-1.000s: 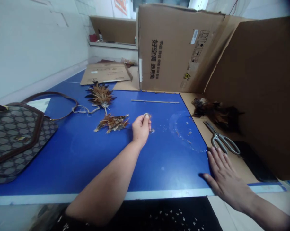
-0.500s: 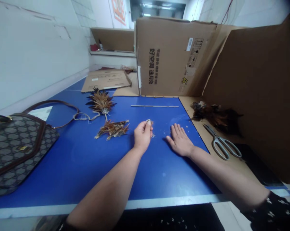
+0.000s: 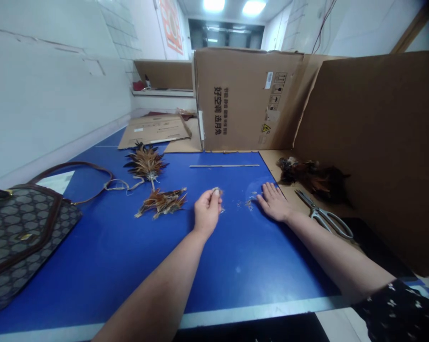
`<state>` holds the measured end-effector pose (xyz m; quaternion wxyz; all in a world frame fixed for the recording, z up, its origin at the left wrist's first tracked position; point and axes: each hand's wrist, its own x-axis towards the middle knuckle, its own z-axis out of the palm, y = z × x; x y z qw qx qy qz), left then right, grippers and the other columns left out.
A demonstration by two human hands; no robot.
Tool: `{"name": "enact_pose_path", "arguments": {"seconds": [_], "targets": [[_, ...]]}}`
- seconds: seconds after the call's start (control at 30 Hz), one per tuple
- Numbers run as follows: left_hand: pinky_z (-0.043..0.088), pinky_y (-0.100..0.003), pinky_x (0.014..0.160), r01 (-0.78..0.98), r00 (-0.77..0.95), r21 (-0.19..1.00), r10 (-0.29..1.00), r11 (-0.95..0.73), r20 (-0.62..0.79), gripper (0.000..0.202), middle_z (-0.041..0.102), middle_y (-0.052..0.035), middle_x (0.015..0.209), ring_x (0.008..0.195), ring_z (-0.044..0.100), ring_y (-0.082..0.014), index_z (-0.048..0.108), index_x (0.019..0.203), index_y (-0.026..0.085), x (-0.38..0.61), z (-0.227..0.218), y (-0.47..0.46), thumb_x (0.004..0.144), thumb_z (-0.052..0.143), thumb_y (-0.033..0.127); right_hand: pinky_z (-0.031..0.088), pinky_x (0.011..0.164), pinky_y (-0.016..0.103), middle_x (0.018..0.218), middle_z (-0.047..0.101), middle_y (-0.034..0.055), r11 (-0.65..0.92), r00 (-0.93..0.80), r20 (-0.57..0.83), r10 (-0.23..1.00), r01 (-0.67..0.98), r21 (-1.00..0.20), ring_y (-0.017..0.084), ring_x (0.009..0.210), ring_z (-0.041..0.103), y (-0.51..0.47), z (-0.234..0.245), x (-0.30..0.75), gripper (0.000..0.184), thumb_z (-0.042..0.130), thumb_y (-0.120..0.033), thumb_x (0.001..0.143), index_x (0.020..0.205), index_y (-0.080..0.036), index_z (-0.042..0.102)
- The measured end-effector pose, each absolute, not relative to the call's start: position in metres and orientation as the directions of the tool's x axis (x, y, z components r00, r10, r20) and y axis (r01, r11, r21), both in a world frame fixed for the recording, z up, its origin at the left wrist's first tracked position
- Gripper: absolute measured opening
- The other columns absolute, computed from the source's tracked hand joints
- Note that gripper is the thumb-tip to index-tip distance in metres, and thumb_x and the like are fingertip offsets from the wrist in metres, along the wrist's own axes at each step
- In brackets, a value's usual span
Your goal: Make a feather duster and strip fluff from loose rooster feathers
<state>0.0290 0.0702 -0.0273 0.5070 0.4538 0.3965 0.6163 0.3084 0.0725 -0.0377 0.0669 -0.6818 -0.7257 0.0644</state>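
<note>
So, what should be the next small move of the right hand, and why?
Probably the right hand should gently gather the loose bits: it rests open, back upward, on the blue table just beside them, while the left hand is occupied, pinching something small and feathery.

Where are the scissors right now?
In the head view, the scissors lie on the cardboard at the right, just below the dark feathers and right of the right hand.
</note>
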Motion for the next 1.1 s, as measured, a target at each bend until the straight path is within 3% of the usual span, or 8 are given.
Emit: {"name": "enact_pose_path", "arguments": {"seconds": [0.17,0.33,0.43,0.53,0.67,0.77,0.87,1.1], "targets": [[0.038,-0.017,0.045,-0.248,-0.047,0.954,0.985,-0.171,0.164,0.043,0.060,0.0013,0.071,0.049,0.048,-0.0054,0.070,0.095,0.015,0.028,-0.026,0.068,0.086,0.072,0.057,0.012,0.131,0.044,0.175,0.009,0.0058,0.267,-0.257,0.072,0.964,0.928,-0.261,0.021,0.162,0.009,0.051,-0.026,0.285,0.077,0.006,-0.062,0.106,0.169,-0.019,0.009],[0.038,-0.017,0.045,-0.244,-0.047,0.955,0.986,-0.167,0.160,0.041,0.060,0.0012,0.070,0.049,0.048,-0.0053,0.071,0.092,0.016,0.032,-0.025,0.063,0.084,0.074,0.056,0.005,0.129,0.060,0.173,0.009,0.0201,0.009,0.017,0.138,0.990,0.983,-0.185,0.035,0.161,0.003,0.037,-0.029,0.289,0.086,0.015,-0.065,0.104,0.166,-0.004,0.017],[0.038,-0.017,0.044,-0.234,-0.067,0.954,0.982,-0.188,0.177,0.039,0.060,0.0010,0.069,0.048,0.048,-0.0057,0.071,0.090,0.016,0.031,-0.017,0.060,0.085,0.073,0.054,0.011,0.130,0.057,0.172,0.016,0.0194,0.052,-0.039,0.058,0.998,0.971,-0.235,0.033,0.161,0.009,0.039,-0.028,0.285,0.088,0.014,-0.067,0.104,0.166,-0.005,0.020],[0.041,-0.018,0.047,-0.195,-0.171,0.928,0.943,-0.317,0.286,0.035,0.062,0.0002,0.070,0.050,0.051,-0.0061,0.071,0.092,0.016,0.020,0.005,0.059,0.088,0.072,0.051,0.009,0.130,0.056,0.172,0.011,0.0207,0.131,-0.087,0.152,0.985,0.943,-0.305,0.032,0.162,0.005,0.036,-0.019,0.264,0.084,0.014,-0.061,0.106,0.166,-0.003,0.016],[0.040,-0.018,0.046,-0.144,-0.460,0.815,0.767,-0.561,0.447,0.031,0.059,0.0022,0.070,0.049,0.051,-0.0060,0.068,0.091,0.016,-0.010,0.042,0.066,0.093,0.067,0.048,0.006,0.131,0.054,0.173,0.011,0.0191,0.448,-0.416,0.166,0.894,0.834,-0.322,0.031,0.162,0.006,0.005,-0.006,0.208,0.079,0.026,-0.060,0.107,0.166,-0.008,0.019],[0.034,-0.018,0.040,-0.085,-0.623,0.761,0.630,-0.643,0.463,0.030,0.058,0.0035,0.068,0.045,0.047,-0.0059,0.065,0.088,0.016,-0.033,0.054,0.078,0.094,0.065,0.045,0.003,0.132,0.050,0.172,0.020,0.0148,0.713,-0.725,0.117,0.679,0.612,-0.343,0.028,0.161,0.012,-0.024,-0.005,0.155,0.080,0.035,-0.065,0.104,0.165,-0.014,0.027],[0.033,-0.018,0.041,-0.086,-0.647,0.765,0.620,-0.638,0.444,0.031,0.056,0.0043,0.067,0.045,0.047,-0.0053,0.064,0.087,0.016,-0.044,0.050,0.087,0.093,0.065,0.046,0.001,0.132,0.049,0.171,0.026,0.0112,0.824,-0.845,0.112,0.523,0.468,-0.319,0.027,0.160,0.019,-0.029,-0.010,0.112,0.075,0.037,-0.066,0.104,0.162,-0.019,0.036],[0.037,-0.016,0.045,-0.134,-0.560,0.824,0.729,-0.550,0.395,0.038,0.058,0.0039,0.068,0.047,0.048,-0.0039,0.068,0.094,0.016,-0.034,0.028,0.091,0.091,0.067,0.053,0.002,0.130,0.057,0.169,0.030,0.0154,0.715,-0.710,0.111,0.695,0.668,-0.208,0.032,0.159,0.020,0.047,-0.024,0.102,0.078,0.029,-0.065,0.104,0.163,-0.014,0.034]]}}
